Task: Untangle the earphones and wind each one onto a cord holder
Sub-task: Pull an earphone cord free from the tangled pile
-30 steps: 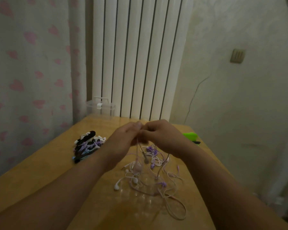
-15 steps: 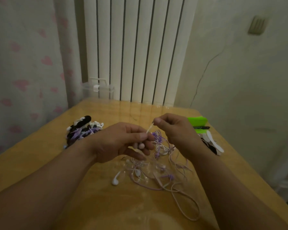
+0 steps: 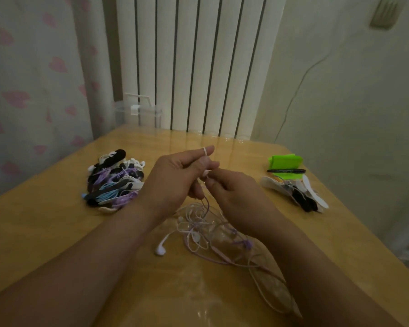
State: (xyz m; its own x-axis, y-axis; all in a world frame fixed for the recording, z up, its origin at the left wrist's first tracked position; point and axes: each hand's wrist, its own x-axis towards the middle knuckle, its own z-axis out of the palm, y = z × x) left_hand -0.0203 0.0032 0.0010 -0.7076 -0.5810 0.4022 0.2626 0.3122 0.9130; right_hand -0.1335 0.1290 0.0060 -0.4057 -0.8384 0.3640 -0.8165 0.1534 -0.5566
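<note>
Earphones (image 3: pixel 208 234) stay tangled, but left hand (image 3: pixel 175 182) and right hand (image 3: pixel 241 199) now pinch one white cord (image 3: pixel 204 151), newly looped on a forefinger (image 3: pixel 194 155), probably separating it.

This looks like a room in a home, not a workplace. A tall white column radiator (image 3: pixel 198 67) stands against the back wall, and a pale curtain printed with pink hearts (image 3: pixel 33 79) hangs to its left. The right-hand wall is plain and light, with a small wall plate (image 3: pixel 384 14) high up and a thin wire (image 3: pixel 295 90) trailing down it. A glossy wooden table (image 3: pixel 45 232) is pushed into this corner, and a clear plastic box (image 3: pixel 139 112) sits at its far edge by the radiator. The light is dim and warm.
</note>
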